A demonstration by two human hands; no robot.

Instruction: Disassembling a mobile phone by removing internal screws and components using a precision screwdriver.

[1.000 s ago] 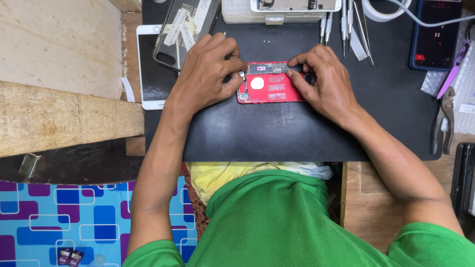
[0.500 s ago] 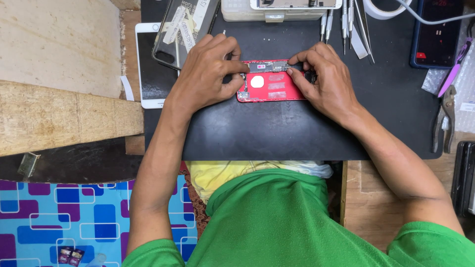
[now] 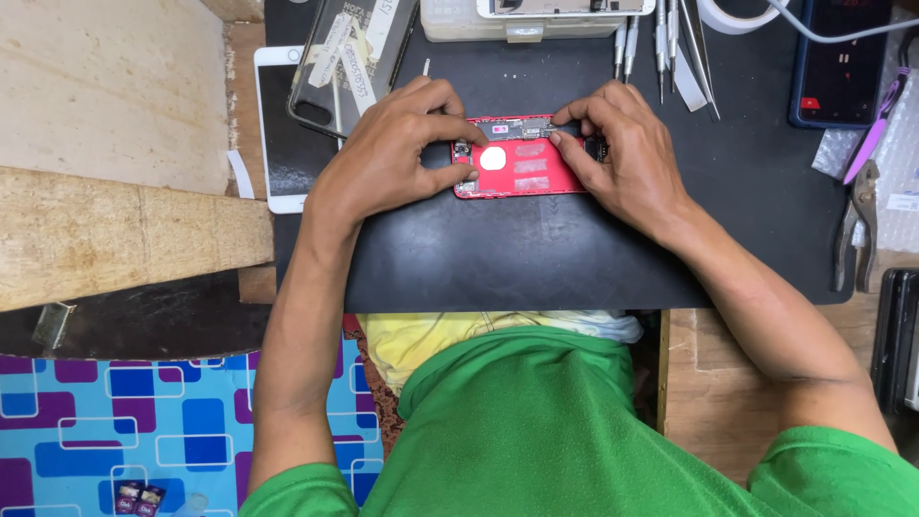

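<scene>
Seen from above, both forearms reach forward toward twelve o'clock and meet over a black mat (image 3: 536, 258) on the table. An opened red phone body (image 3: 522, 168), circuit board exposed, lies flat at the mat's centre. The left hand (image 3: 388, 158) pinches its nine o'clock end between curled thumb and forefinger. The right hand (image 3: 627, 153) grips the three o'clock end, fingertips pressing the top edge. Screwdrivers (image 3: 661, 38) lie at one o'clock.

left hand (image 3: 392, 158), right hand (image 3: 627, 153), fingers pinching inward
</scene>
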